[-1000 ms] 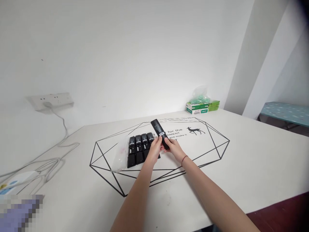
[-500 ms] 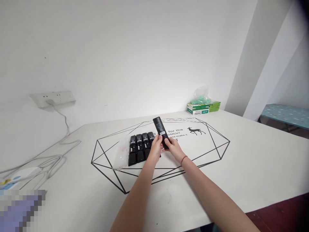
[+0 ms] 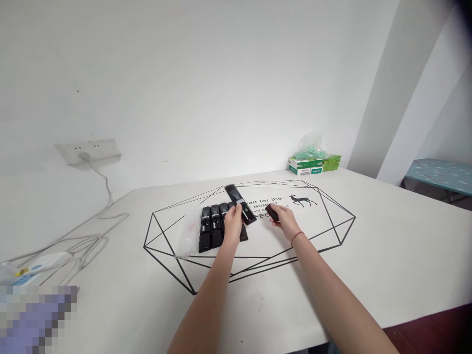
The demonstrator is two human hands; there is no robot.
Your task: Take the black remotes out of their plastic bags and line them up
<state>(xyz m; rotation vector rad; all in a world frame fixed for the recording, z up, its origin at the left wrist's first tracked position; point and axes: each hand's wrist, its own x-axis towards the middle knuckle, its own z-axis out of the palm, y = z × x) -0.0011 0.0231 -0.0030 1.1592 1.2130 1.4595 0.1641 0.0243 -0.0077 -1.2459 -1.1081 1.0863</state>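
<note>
Left hand [image 3: 233,223] has its grip closed round a black remote [image 3: 235,193], tilted, back up, lower compartment exposed. Right hand [image 3: 286,220], apart from it, pinches a small dark piece [image 3: 272,213], probably the compartment cover. Step in hand, I'd judge: remote and cover separated; next move calls for a steady left grip and keeping both parts clear of the row. That row of remotes [image 3: 216,225] lies on the tabletop [image 3: 391,255], partly hidden by the left hand; can't tell if the held one touches it. Crumpled clear plastic bag [image 3: 188,235] sits just beside the row, crowding its left. Green-and-white boxes [image 3: 306,166] stand near the wall, well away, blocking nothing.
</note>
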